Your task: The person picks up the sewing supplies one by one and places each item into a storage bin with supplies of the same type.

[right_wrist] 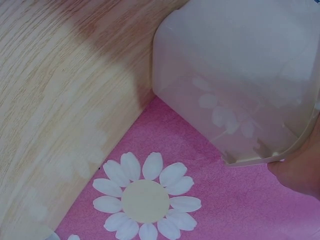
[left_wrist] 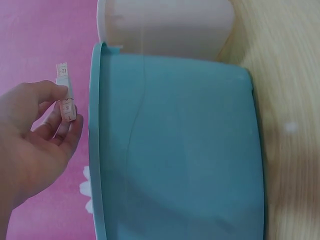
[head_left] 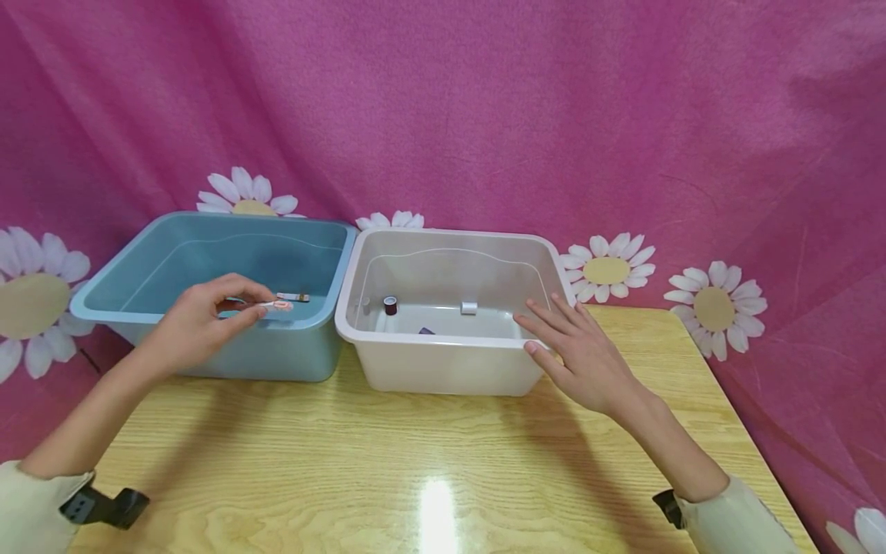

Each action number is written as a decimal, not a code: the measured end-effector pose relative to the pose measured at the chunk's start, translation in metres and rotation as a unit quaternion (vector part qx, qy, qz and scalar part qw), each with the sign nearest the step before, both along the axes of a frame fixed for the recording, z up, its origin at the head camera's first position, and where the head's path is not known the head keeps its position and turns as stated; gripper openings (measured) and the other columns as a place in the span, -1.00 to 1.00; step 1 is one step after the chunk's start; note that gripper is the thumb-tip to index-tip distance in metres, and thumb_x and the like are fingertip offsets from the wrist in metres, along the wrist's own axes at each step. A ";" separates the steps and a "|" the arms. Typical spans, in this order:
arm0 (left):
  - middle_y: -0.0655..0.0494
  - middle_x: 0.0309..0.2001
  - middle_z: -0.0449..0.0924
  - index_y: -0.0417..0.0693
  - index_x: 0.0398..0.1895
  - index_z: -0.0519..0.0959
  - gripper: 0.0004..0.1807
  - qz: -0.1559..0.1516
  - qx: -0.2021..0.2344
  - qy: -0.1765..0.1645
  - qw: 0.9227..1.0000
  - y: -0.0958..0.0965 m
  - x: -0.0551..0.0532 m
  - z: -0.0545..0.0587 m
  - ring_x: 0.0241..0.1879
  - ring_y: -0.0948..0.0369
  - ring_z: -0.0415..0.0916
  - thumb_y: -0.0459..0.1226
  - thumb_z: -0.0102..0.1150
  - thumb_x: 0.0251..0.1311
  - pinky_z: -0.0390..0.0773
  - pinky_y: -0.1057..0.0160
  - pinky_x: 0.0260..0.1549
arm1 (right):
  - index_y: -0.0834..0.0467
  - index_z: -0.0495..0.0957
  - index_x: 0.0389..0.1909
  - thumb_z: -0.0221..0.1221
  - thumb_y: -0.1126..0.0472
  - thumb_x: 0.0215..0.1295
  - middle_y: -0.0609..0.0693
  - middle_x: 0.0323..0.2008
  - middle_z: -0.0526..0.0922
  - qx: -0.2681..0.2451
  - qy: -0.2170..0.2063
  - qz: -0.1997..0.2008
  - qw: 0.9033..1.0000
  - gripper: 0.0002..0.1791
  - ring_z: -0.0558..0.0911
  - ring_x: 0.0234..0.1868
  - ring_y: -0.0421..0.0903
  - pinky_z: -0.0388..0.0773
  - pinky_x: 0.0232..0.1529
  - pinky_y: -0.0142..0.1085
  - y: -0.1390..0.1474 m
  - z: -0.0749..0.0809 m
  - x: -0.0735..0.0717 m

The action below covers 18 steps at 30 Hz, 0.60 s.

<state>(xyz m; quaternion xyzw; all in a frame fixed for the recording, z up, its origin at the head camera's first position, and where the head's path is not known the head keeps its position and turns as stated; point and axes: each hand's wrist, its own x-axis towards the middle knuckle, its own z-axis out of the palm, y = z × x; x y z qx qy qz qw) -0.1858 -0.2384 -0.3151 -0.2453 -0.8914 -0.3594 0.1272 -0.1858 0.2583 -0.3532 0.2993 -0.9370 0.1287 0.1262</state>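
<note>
My left hand [head_left: 201,319] pinches a folded tailor's measuring tape [left_wrist: 65,92] between thumb and fingers, over the front rim of the blue bin [head_left: 314,350]. Printed numbers show on the tape in the left wrist view. Inside that bin lies a small, narrow white-and-brown item [head_left: 293,297]. My right hand [head_left: 577,358], fingers straight and spread, is at the front right corner of the white bin [head_left: 443,365]. A dark spool of thread [head_left: 391,306], a small white roll [head_left: 468,308] and a little purple piece [head_left: 426,331] lie inside the white bin.
Both bins stand side by side on a wooden table [head_left: 346,469]. Behind them hangs a pink cloth [head_left: 450,115] with white daisies. The table's right edge [head_left: 734,415] runs beyond my right forearm.
</note>
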 end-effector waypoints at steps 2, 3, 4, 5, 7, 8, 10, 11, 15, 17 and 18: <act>0.05 -0.14 0.60 -0.17 -0.07 0.67 -0.80 0.003 -0.002 -0.010 1.000 -0.004 -0.004 0.001 -0.20 0.42 0.47 -0.45 0.28 0.26 0.43 0.64 -0.15 | -0.02 0.39 0.43 -0.04 -0.06 0.56 0.05 0.46 0.28 0.000 -0.001 -0.001 1.000 -0.49 0.05 0.51 0.22 -0.13 0.47 0.12 0.000 0.000 0.000; 0.03 -0.12 0.60 -0.18 -0.05 0.66 -0.81 0.007 -0.006 -0.016 1.000 -0.005 -0.006 0.002 -0.20 0.41 0.47 -0.44 0.27 0.28 0.42 0.64 -0.16 | -0.02 0.39 0.43 -0.04 -0.06 0.56 0.04 0.46 0.28 0.000 0.000 -0.001 1.000 -0.49 0.05 0.51 0.22 -0.13 0.46 0.12 0.000 0.000 0.000; 0.02 -0.12 0.61 -0.18 -0.05 0.65 -0.81 0.009 -0.010 -0.020 1.000 -0.007 -0.008 0.002 -0.21 0.41 0.47 -0.42 0.25 0.30 0.42 0.64 -0.16 | -0.01 0.39 0.43 -0.04 -0.06 0.56 0.05 0.46 0.28 0.000 0.000 -0.001 1.000 -0.49 0.05 0.51 0.22 -0.13 0.46 0.13 0.000 0.000 0.000; 0.01 -0.11 0.61 -0.18 -0.03 0.65 -0.81 0.011 -0.015 -0.025 1.000 -0.008 -0.009 0.003 -0.21 0.41 0.47 -0.40 0.24 0.32 0.43 0.62 -0.18 | -0.01 0.39 0.43 -0.04 -0.06 0.56 0.05 0.46 0.28 0.000 0.001 -0.001 1.000 -0.49 0.05 0.51 0.22 -0.13 0.46 0.13 0.000 0.000 0.000; -0.03 -0.09 0.62 -0.18 -0.01 0.64 -0.80 0.015 -0.021 -0.036 0.999 -0.011 -0.013 0.003 -0.20 0.40 0.49 -0.38 0.22 0.35 0.43 0.60 -0.22 | -0.01 0.39 0.43 -0.05 -0.05 0.56 0.05 0.46 0.28 0.000 0.002 0.000 1.000 -0.49 0.05 0.51 0.22 -0.13 0.46 0.13 0.000 0.000 0.000; -0.04 -0.09 0.62 -0.18 0.00 0.64 -0.80 0.018 -0.024 -0.041 0.999 -0.012 -0.015 0.004 -0.20 0.39 0.49 -0.37 0.22 0.35 0.43 0.59 -0.24 | -0.01 0.39 0.43 -0.05 -0.05 0.56 0.05 0.46 0.28 0.000 0.003 0.000 1.000 -0.49 0.06 0.51 0.22 -0.13 0.46 0.13 0.000 0.000 0.000; -0.06 -0.08 0.63 -0.18 0.00 0.64 -0.80 0.022 -0.033 -0.047 0.998 -0.014 -0.018 0.004 -0.20 0.40 0.50 -0.35 0.21 0.36 0.44 0.57 -0.27 | 0.00 0.39 0.43 -0.05 -0.05 0.56 0.05 0.45 0.29 0.000 0.004 0.001 1.000 -0.49 0.06 0.51 0.23 -0.13 0.46 0.13 0.000 0.000 0.000; -0.07 -0.07 0.63 -0.19 0.01 0.64 -0.79 0.024 -0.037 -0.049 0.998 -0.015 -0.020 0.004 -0.19 0.39 0.50 -0.35 0.21 0.36 0.44 0.56 -0.27 | 0.00 0.40 0.43 -0.05 -0.05 0.56 0.05 0.45 0.29 0.000 0.004 0.001 1.000 -0.49 0.06 0.51 0.23 -0.12 0.46 0.13 0.000 0.000 -0.001; -0.08 -0.08 0.65 -0.20 0.03 0.64 -0.77 0.029 -0.055 -0.059 0.996 -0.017 -0.027 0.005 -0.21 0.28 0.52 -0.33 0.23 0.36 0.46 0.49 -0.31 | -0.01 0.40 0.42 -0.04 -0.05 0.56 0.06 0.45 0.30 0.000 0.005 0.001 1.000 -0.49 0.06 0.51 0.23 -0.10 0.45 0.15 0.000 0.000 0.000; -0.07 -0.09 0.65 -0.20 0.03 0.64 -0.76 0.029 -0.058 -0.067 0.996 -0.018 -0.031 0.005 -0.22 0.20 0.52 -0.33 0.23 0.36 0.48 0.45 -0.33 | -0.01 0.40 0.42 -0.04 -0.05 0.55 0.05 0.45 0.30 0.000 0.005 0.001 1.000 -0.49 0.07 0.50 0.23 -0.10 0.45 0.15 0.000 0.000 0.000; -0.07 -0.10 0.65 -0.21 0.03 0.64 -0.76 0.028 -0.058 -0.073 0.995 -0.019 -0.032 0.005 -0.23 0.17 0.51 -0.33 0.22 0.36 0.48 0.43 -0.34 | -0.01 0.40 0.42 -0.04 -0.05 0.55 0.05 0.45 0.30 0.000 0.005 0.001 1.000 -0.49 0.07 0.50 0.23 -0.11 0.45 0.15 0.000 0.000 0.000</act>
